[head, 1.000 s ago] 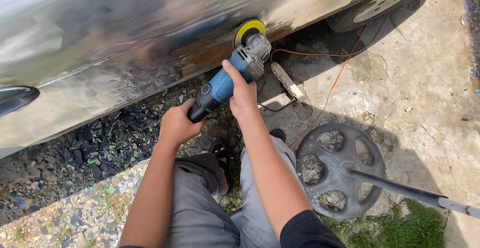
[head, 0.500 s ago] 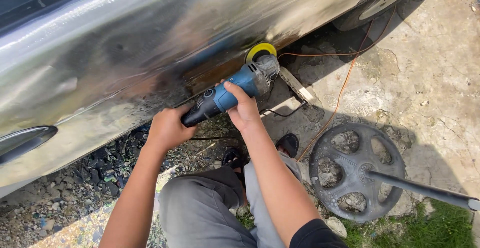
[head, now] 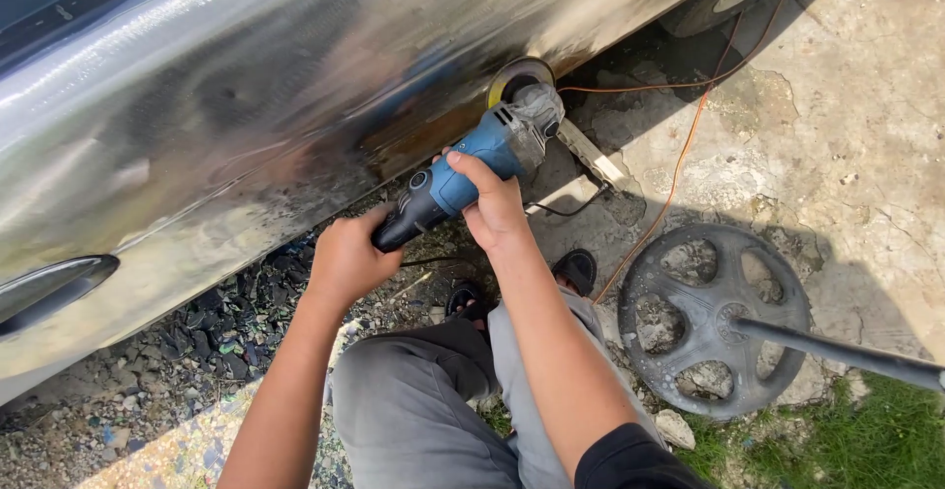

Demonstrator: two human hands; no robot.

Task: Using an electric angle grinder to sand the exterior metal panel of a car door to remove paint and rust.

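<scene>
Fingers (head: 463, 162) of the right hand (head: 495, 208) are wrapped closed over the blue body of an angle grinder (head: 472, 164), while the left hand (head: 346, 258) is clenched round its black rear handle at 8 o'clock from the right. The grinder is tilted up toward 1 o'clock, and its yellow-backed disc (head: 519, 75) is pressed against the rusty lower edge of a bare-metal car panel (head: 246, 105). An orange cable (head: 679, 154) is trailed across the concrete ground (head: 847, 134) at 3 o'clock. A round grey slotted base (head: 714, 317) with a dark pole (head: 847, 356) is seen at 4 o'clock, close beside the grey-trousered knees (head: 443, 391). Dark gravel (head: 197, 331) is spread under the panel at 8 o'clock.
</scene>
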